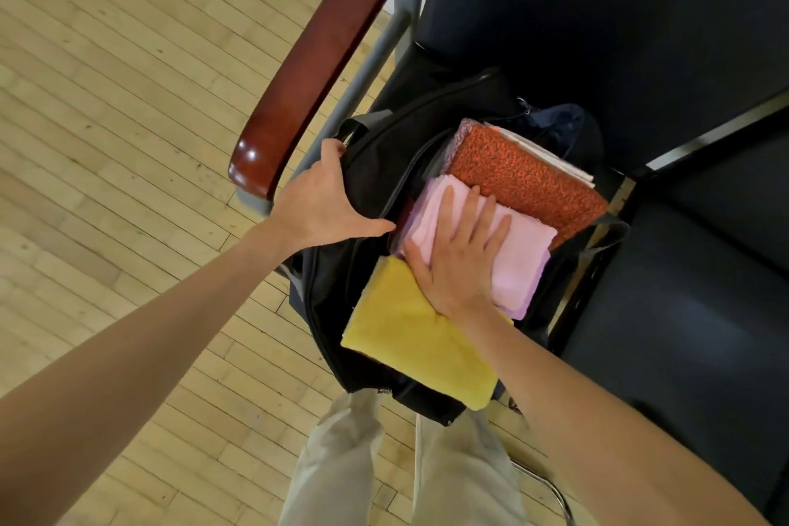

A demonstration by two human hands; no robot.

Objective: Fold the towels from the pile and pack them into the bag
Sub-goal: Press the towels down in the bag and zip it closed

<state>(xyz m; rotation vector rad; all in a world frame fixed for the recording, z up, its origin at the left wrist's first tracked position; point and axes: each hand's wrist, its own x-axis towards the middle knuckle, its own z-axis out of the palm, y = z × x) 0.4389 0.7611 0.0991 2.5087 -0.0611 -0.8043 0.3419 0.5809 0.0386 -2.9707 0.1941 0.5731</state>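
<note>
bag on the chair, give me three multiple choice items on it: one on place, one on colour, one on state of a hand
1. Where does the pink towel lie in the bag?
A. between the yellow towel and the orange-red towel
B. on the floor
C. on the armrest

2. What colour is the bag?
A. white
B. black
C. green

3. What is the right hand doing?
A. hanging idle
B. gripping the armrest
C. pressing flat on the pink towel

Answers: 1 A, it shows between both; 2 B, dark fabric throughout; 3 C, fingers spread straight on it.

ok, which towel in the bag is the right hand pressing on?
The pink towel, the middle one: the right hand lies flat on it. The yellow towel sits nearer the person, the orange-red towel farther away.
</note>
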